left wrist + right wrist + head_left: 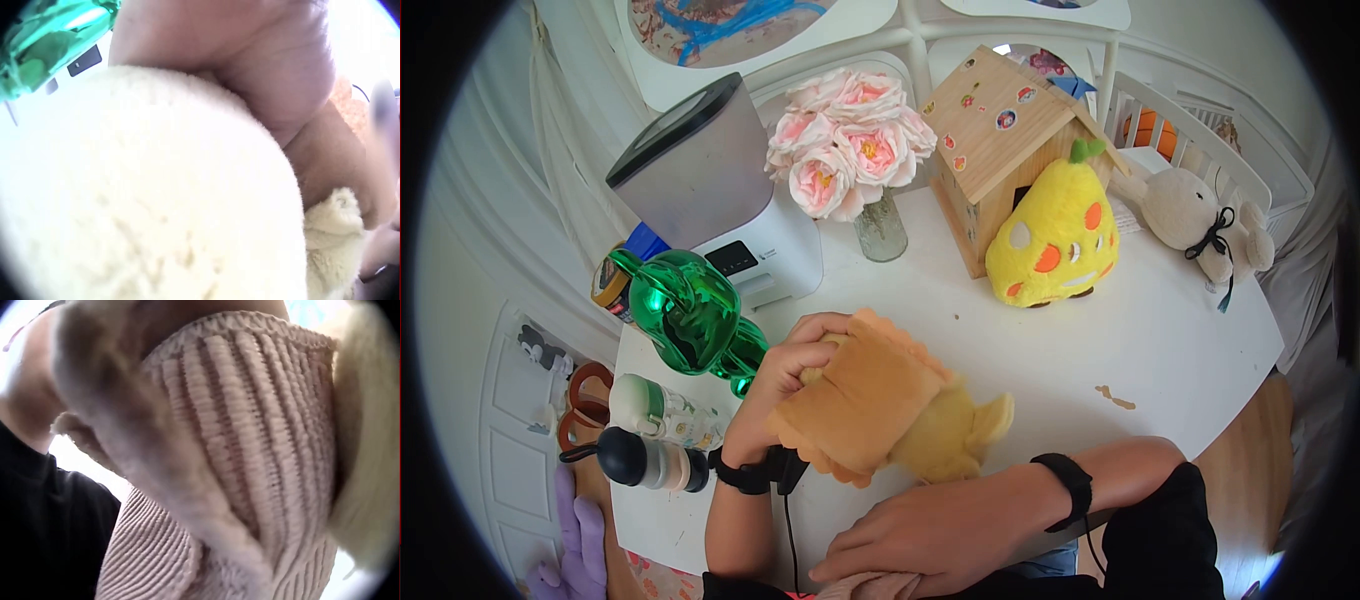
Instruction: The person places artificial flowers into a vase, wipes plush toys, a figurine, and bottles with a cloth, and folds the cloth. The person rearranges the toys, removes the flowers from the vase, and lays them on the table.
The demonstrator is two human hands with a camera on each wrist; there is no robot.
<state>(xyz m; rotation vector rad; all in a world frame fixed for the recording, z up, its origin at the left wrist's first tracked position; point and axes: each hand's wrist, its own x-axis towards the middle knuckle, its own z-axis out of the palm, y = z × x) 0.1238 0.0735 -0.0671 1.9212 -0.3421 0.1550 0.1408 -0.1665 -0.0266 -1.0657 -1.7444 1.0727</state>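
Observation:
My left hand [782, 375] grips a plush toy [870, 395] over the middle front of the table. The toy has a flat tan piece with a scalloped edge and a fuzzy pale-yellow body [945, 432]. Up close in the left wrist view, its pale plush surface [156, 187] fills much of the picture, under the hand. Just in front of the toy, my right hand [950, 525] holds a pink ribbed cloth [870, 586]. Bunched folds of that cloth [250, 412] hang below the hand in the right wrist view.
A shiny green figure [690, 315] and two bottles [645, 460] stand left. Behind are a white-and-grey appliance [700, 170], pink flowers [850, 145] in a glass vase [882, 228], and a wooden house [1000, 125]. A yellow plush [1060, 240] leans on it; a beige plush [1185, 210] lies right.

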